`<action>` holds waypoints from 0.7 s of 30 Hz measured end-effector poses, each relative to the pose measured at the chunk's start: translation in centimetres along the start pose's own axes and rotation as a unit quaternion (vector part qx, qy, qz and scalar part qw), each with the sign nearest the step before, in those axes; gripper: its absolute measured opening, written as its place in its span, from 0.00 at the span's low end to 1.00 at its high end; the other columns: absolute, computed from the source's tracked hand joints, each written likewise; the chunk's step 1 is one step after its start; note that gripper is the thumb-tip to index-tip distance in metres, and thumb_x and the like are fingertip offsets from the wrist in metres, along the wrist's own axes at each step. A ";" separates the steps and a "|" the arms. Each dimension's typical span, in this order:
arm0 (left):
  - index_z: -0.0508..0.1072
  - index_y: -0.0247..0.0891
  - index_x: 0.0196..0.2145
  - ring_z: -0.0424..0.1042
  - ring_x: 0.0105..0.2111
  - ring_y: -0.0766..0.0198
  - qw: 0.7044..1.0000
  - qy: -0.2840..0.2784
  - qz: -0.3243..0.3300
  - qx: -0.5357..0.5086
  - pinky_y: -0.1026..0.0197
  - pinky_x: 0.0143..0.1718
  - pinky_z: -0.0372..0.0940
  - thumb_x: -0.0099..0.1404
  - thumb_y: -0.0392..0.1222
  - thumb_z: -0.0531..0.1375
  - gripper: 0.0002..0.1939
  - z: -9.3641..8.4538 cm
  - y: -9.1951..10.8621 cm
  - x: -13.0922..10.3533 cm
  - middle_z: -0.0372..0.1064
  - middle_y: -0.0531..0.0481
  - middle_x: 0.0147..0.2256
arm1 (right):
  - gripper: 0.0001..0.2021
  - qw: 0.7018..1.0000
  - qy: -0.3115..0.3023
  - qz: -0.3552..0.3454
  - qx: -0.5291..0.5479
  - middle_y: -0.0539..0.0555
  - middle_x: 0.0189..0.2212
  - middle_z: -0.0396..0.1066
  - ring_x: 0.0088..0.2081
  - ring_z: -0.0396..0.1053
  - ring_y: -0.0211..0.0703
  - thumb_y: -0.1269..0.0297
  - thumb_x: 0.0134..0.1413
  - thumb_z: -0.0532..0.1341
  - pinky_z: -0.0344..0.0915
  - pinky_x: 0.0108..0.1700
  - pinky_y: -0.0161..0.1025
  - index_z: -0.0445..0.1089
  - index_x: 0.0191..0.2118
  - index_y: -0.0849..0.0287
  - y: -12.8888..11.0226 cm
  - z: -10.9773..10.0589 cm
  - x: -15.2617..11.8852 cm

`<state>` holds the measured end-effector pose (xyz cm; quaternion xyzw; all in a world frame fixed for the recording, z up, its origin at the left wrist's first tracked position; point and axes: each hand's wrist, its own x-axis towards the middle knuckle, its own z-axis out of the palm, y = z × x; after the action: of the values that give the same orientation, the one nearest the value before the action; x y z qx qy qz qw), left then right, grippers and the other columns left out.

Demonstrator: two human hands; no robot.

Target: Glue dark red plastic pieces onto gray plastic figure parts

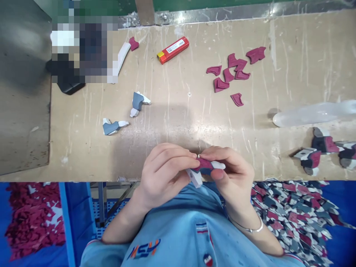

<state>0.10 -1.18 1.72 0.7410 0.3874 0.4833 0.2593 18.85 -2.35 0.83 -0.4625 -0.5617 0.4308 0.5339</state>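
Between my two hands, just over the table's front edge, is a small plastic part with a maroon piece on top, grey-blue beneath and white ends. My left hand grips it from the left, its fingers pressed on the maroon piece. From the right, my right hand pinches the same part between thumb and fingers. Two grey-blue and white parts lie to the left on the table, one upper and one lower. Several loose maroon pieces are scattered at the back right.
A red box cutter-like item lies at the back. On the right are a translucent tube and several assembled parts. Below the table, blue bins hold maroon pieces at left and mixed parts at right. A metal panel stands at left.
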 end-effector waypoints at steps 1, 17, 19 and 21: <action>0.82 0.49 0.48 0.84 0.40 0.57 1.000 0.006 -0.009 -0.005 0.55 0.47 0.77 0.69 0.30 0.69 0.15 -0.1 0.1 0.0 0.87 0.52 0.41 | 0.15 1.000 -0.008 -0.018 0.001 0.51 0.34 0.83 0.33 0.81 0.44 0.44 0.65 0.71 0.79 0.34 0.39 0.83 0.44 0.50 0.1 -0.1 0.0; 0.80 0.46 0.48 0.83 0.42 0.57 0.973 -0.052 -0.093 -0.206 0.57 0.47 0.78 0.59 0.31 0.77 0.21 -1.3 -0.2 0.2 0.83 0.50 0.41 | 0.11 0.973 -0.063 -0.219 -0.039 0.55 0.35 0.84 0.36 0.84 0.48 0.58 0.70 0.70 0.82 0.35 0.45 0.79 0.53 0.56 0.4 -0.1 0.1; 0.77 0.48 0.50 0.83 0.43 0.56 0.964 -0.022 -0.107 -0.241 0.55 0.50 0.78 0.60 0.33 0.77 0.24 -0.9 0.2 -0.1 0.82 0.52 0.41 | 0.11 0.972 -0.056 -0.225 -0.041 0.55 0.34 0.84 0.35 0.84 0.49 0.58 0.71 0.69 0.82 0.34 0.45 0.79 0.53 0.57 0.3 0.0 0.0; 0.74 0.50 0.50 0.83 0.41 0.58 0.951 0.008 -0.136 -0.278 0.52 0.51 0.79 0.64 0.33 0.76 0.23 -0.4 0.8 -0.6 0.81 0.54 0.38 | 0.11 0.972 -0.046 -0.227 -0.039 0.55 0.34 0.84 0.34 0.84 0.49 0.58 0.71 0.70 0.81 0.33 0.45 0.79 0.52 0.57 0.3 0.1 0.0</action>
<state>-0.16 -2.08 2.17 0.5761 0.3371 0.5376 0.5153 18.76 -2.25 0.57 -0.3231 -0.6920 0.2974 0.5730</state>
